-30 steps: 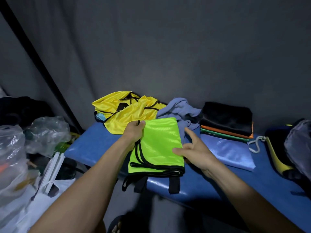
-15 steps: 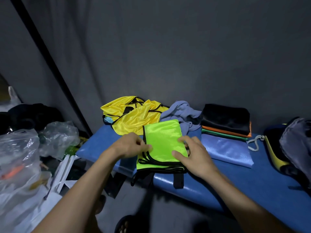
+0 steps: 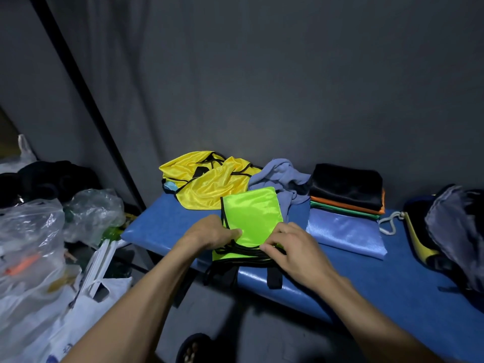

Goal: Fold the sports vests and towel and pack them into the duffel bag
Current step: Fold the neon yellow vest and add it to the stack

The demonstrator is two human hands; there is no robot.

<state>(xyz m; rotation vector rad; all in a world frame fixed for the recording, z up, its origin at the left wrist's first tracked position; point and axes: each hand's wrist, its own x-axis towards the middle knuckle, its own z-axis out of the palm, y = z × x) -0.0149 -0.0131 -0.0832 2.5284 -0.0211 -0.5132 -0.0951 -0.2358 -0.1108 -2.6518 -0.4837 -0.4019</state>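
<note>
Right at the blue bench's point(image 3: 392, 281) near edge lies the folded green vest point(image 3: 252, 213), its black straps hanging over that edge. The left hand point(image 3: 209, 233) pinches its left hem with curled fingers; the right hand point(image 3: 293, 247) curls onto the black trim at its near right corner. Yellow vests point(image 3: 209, 184) and a crumpled grey-blue towel point(image 3: 282, 176) sit behind it, touching. Toward the right edge, a folded stack point(image 3: 345, 189) and the duffel bag point(image 3: 450, 226); bare blue surface shows between them.

Both hands point(image 3: 262, 237) on green vest point(image 3: 252, 212)
</note>
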